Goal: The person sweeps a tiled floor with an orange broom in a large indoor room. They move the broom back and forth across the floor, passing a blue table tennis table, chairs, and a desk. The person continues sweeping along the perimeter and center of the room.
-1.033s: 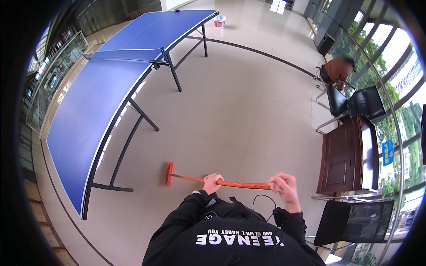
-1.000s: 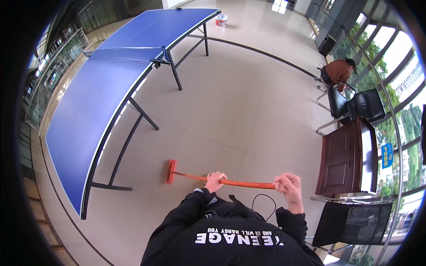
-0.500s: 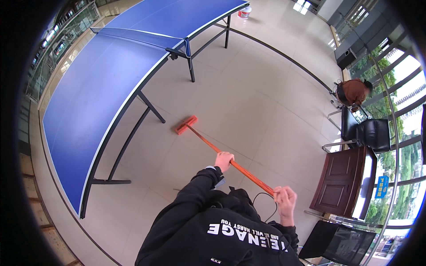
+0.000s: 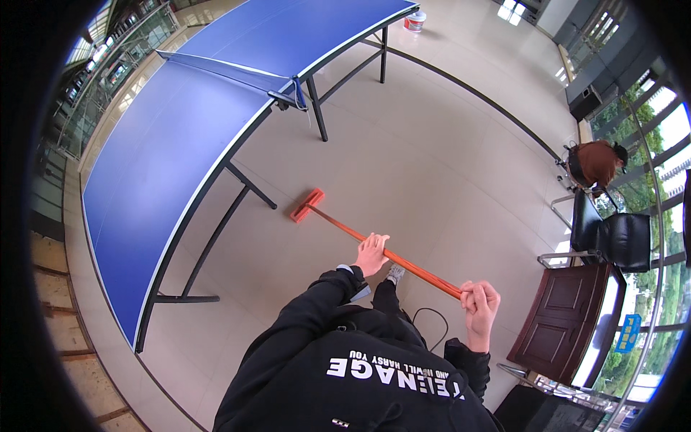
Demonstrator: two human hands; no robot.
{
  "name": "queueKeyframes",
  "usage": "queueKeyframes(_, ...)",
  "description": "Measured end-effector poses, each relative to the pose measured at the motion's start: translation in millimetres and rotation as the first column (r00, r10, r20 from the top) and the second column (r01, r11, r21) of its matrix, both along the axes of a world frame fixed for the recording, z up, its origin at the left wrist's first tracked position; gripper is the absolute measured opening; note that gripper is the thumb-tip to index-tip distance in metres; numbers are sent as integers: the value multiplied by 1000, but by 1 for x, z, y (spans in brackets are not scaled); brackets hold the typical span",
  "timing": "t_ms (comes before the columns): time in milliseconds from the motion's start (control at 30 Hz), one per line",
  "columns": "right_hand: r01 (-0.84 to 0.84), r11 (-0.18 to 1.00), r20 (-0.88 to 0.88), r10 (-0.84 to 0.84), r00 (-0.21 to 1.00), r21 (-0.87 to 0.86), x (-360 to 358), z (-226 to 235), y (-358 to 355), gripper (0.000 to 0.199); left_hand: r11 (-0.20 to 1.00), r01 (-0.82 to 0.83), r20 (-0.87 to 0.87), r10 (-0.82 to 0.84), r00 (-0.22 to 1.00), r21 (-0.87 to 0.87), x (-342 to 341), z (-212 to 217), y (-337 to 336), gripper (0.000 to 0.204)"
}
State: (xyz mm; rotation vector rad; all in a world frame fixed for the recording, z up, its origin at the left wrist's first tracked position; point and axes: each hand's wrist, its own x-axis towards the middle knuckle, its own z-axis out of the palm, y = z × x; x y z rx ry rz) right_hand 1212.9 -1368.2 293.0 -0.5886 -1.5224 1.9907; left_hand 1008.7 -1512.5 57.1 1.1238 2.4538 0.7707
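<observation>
A broom [image 4: 421, 272] with a long orange-red handle and a short red head slants across the middle of the view. Its head [image 4: 308, 206] rests on the tiled floor, bristles not distinct, close to a leg of the table tennis table. Partway along the handle, my left hand [image 4: 371, 254] is closed around it, a finger or thumb sticking out. My right hand [image 4: 480, 302] grips the upper end, fingers curled round it. Both arms wear black sleeves. One of my shoes [image 4: 395, 273] shows beneath the handle.
A blue table tennis table [image 4: 165, 137] with a net and black legs fills the left. A bucket [image 4: 414, 21] stands at the back. On the right are a wooden cabinet [image 4: 558, 317], a black chair [image 4: 622, 241] and a brown bag-like thing [image 4: 597, 164]. Pale tiled floor [image 4: 425, 144] lies between.
The whole view has shifted slightly, and my shoe has come into sight. My right hand has moved a little to the right with the broom handle. Both hands keep hold of the broom.
</observation>
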Motion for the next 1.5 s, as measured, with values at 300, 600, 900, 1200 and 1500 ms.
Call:
queueKeyframes(300, 88, 978, -4, -89, 996, 188, -10, 28, 113, 23, 959, 206, 52, -220, 974, 194, -28, 16, 165, 63)
queueKeyframes(600, 34, 999, -56, -32, 998, 27, -32, 8, 229, 24, 985, 172, 134, -174, 976, 28, -22, -2, 202, 21)
queueKeyframes(900, -288, 932, 76, 311, 947, -221, -98, -42, 235, 19, 975, 14, 227, 38, 973, -222, -53, -32, 136, 18)
queueKeyframes(1200, -46, 995, 23, 48, 999, -85, -79, 0, 301, 20, 994, 94, 153, -100, 983, 48, -62, 2, 265, 15)
queueKeyframes(1500, 384, 881, -131, -362, 923, 277, -35, 64, 405, 26, 841, 476, 172, -525, 833, 257, -38, 29, 487, 17)
